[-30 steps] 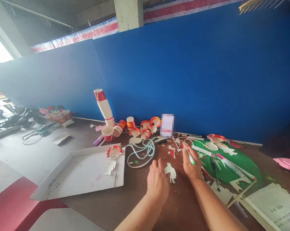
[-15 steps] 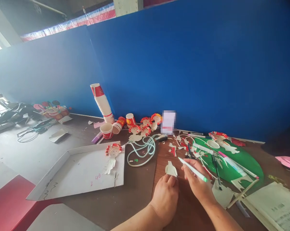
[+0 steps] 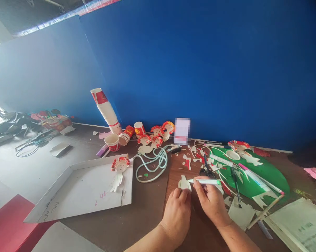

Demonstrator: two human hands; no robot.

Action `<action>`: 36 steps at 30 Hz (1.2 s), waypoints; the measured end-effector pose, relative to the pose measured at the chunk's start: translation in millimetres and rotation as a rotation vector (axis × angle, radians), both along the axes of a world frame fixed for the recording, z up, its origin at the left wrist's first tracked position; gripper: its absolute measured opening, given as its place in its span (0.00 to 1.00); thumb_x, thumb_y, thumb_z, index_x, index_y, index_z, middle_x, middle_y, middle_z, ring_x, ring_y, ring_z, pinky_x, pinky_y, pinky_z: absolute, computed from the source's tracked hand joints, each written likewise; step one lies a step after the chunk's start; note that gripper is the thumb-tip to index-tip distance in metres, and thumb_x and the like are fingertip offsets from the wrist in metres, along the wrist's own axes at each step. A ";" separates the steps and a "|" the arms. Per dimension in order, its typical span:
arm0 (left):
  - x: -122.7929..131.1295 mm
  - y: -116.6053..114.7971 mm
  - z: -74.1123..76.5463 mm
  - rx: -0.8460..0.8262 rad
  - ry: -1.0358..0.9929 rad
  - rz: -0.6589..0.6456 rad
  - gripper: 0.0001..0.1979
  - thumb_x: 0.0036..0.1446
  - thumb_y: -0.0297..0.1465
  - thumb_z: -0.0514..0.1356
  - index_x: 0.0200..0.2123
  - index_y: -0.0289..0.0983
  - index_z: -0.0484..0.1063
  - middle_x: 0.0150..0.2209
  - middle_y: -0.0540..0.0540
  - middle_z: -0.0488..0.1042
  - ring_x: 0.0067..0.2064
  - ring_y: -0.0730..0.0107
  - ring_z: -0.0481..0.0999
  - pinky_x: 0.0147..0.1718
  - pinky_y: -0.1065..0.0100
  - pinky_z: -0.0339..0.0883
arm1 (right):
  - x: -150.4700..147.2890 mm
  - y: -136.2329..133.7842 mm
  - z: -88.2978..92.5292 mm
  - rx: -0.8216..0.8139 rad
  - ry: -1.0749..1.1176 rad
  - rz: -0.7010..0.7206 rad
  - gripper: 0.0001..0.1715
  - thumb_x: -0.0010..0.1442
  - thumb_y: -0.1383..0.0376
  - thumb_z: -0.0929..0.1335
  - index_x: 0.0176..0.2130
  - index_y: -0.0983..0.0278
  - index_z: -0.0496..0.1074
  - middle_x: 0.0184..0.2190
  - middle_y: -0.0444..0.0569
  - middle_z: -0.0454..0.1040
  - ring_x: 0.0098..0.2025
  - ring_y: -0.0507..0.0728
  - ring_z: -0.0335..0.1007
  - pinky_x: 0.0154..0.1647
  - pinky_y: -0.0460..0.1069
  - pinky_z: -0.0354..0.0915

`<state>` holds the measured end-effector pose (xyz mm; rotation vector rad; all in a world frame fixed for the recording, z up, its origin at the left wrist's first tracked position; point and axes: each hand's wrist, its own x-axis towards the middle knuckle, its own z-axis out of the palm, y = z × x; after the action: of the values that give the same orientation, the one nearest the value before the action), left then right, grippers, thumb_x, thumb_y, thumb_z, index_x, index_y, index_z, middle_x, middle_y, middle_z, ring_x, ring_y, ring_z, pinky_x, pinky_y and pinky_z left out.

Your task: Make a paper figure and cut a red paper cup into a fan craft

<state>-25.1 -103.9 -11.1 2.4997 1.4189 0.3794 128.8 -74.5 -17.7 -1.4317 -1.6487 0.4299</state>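
Note:
A small white paper cutout shaped like a body (image 3: 183,181) lies on the brown table. My left hand (image 3: 175,213) is closed over its lower end, fingers curled and pressing on it. A white marker with a green end (image 3: 205,182) is gripped in my right hand (image 3: 210,201), lying nearly level with its tip at the cutout's right edge. Just beyond my right hand is a pair of black scissors (image 3: 205,171), among red and white paper scraps (image 3: 187,163).
Left of my hands is a shallow white box lid (image 3: 88,185) holding a paper doll (image 3: 118,171). A leaning stack of paper cups (image 3: 106,112), more paper dolls (image 3: 151,138) and a coiled pale cable (image 3: 154,162) stand behind. Markers lie on a green disc (image 3: 270,171) at right.
My right hand has brought the marker left and down so its tip meets the cutout. My left hand stays on the cutout. The camera view has shifted slightly.

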 end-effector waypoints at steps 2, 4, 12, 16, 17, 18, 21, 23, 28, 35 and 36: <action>0.3 0.6 1.3 0.009 -0.006 -0.003 0.19 0.60 0.23 0.48 0.53 0.35 0.66 0.48 0.41 0.70 0.50 0.59 0.67 0.54 0.59 0.62 | 0.0 0.9 -1.5 0.042 -0.041 -0.005 0.11 0.65 0.58 0.62 0.39 0.62 0.68 0.32 0.51 0.76 0.32 0.56 0.75 0.32 0.49 0.70; 0.0 0.9 3.4 -0.004 -0.009 -0.005 0.20 0.60 0.23 0.48 0.54 0.35 0.65 0.47 0.41 0.70 0.50 0.60 0.67 0.54 0.59 0.62 | -0.8 2.3 -3.0 0.080 -0.085 -0.009 0.10 0.65 0.58 0.62 0.38 0.62 0.67 0.32 0.50 0.76 0.32 0.56 0.75 0.33 0.48 0.69; -2.0 2.4 11.5 -0.078 -0.022 -0.032 0.20 0.59 0.24 0.49 0.54 0.35 0.65 0.47 0.40 0.69 0.50 0.61 0.66 0.51 0.61 0.64 | -5.3 8.2 -7.2 0.151 -0.205 -0.018 0.10 0.66 0.59 0.61 0.39 0.63 0.66 0.32 0.50 0.76 0.33 0.57 0.76 0.34 0.48 0.69; -1.5 3.0 11.7 -0.082 -0.017 -0.028 0.20 0.59 0.24 0.48 0.54 0.35 0.65 0.47 0.40 0.69 0.50 0.61 0.66 0.51 0.61 0.64 | -5.4 8.6 -7.9 0.167 -0.225 -0.014 0.11 0.66 0.59 0.61 0.39 0.63 0.66 0.32 0.51 0.76 0.34 0.57 0.76 0.34 0.49 0.69; -1.4 3.0 11.8 -0.081 -0.016 -0.028 0.20 0.59 0.24 0.48 0.54 0.35 0.65 0.48 0.40 0.69 0.50 0.61 0.66 0.51 0.61 0.64 | -5.4 8.5 -8.0 0.166 -0.233 -0.016 0.11 0.66 0.59 0.61 0.39 0.63 0.66 0.33 0.51 0.76 0.34 0.57 0.76 0.34 0.49 0.69; -1.3 2.9 12.0 -0.079 -0.014 -0.030 0.20 0.59 0.24 0.48 0.54 0.35 0.65 0.48 0.40 0.69 0.50 0.61 0.66 0.51 0.61 0.64 | -5.4 8.5 -8.0 0.162 -0.241 -0.017 0.11 0.66 0.59 0.61 0.39 0.63 0.66 0.33 0.51 0.76 0.34 0.58 0.76 0.35 0.49 0.69; -1.4 2.7 13.3 -0.074 -0.011 -0.041 0.20 0.58 0.24 0.49 0.54 0.34 0.65 0.48 0.39 0.69 0.50 0.60 0.66 0.51 0.61 0.64 | -5.5 8.6 -8.1 0.149 -0.257 -0.017 0.12 0.66 0.58 0.60 0.39 0.62 0.66 0.32 0.52 0.77 0.34 0.58 0.76 0.34 0.49 0.70; -1.6 2.6 14.6 -0.074 -0.012 -0.042 0.20 0.58 0.24 0.50 0.54 0.34 0.64 0.48 0.39 0.69 0.50 0.60 0.66 0.51 0.61 0.64 | -5.5 8.7 -8.4 0.150 -0.257 -0.019 0.12 0.66 0.58 0.60 0.39 0.62 0.67 0.32 0.52 0.77 0.34 0.58 0.76 0.34 0.50 0.70; -1.4 2.8 16.7 -0.096 -0.010 -0.028 0.20 0.58 0.24 0.49 0.54 0.35 0.65 0.47 0.40 0.69 0.49 0.61 0.67 0.50 0.62 0.65 | -5.3 8.4 -9.5 0.164 -0.262 -0.023 0.13 0.66 0.58 0.60 0.39 0.63 0.67 0.32 0.52 0.77 0.34 0.58 0.77 0.34 0.49 0.69; -0.9 3.0 16.5 -0.082 0.008 -0.035 0.19 0.58 0.23 0.49 0.52 0.34 0.66 0.46 0.40 0.69 0.48 0.62 0.67 0.50 0.63 0.65 | -6.2 8.5 -7.8 0.137 -0.262 -0.006 0.12 0.66 0.58 0.60 0.39 0.62 0.67 0.32 0.51 0.77 0.34 0.57 0.77 0.33 0.48 0.69; -1.0 3.1 16.6 -0.081 0.009 -0.036 0.19 0.58 0.23 0.49 0.52 0.34 0.66 0.46 0.40 0.69 0.48 0.62 0.67 0.50 0.63 0.65 | -6.3 8.6 -7.6 0.137 -0.265 -0.003 0.13 0.66 0.58 0.60 0.39 0.62 0.67 0.32 0.51 0.77 0.34 0.57 0.77 0.33 0.48 0.69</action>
<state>-26.0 -100.8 5.5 2.4615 1.3626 0.2976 122.5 -65.9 -25.3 -1.4347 -1.8467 0.1256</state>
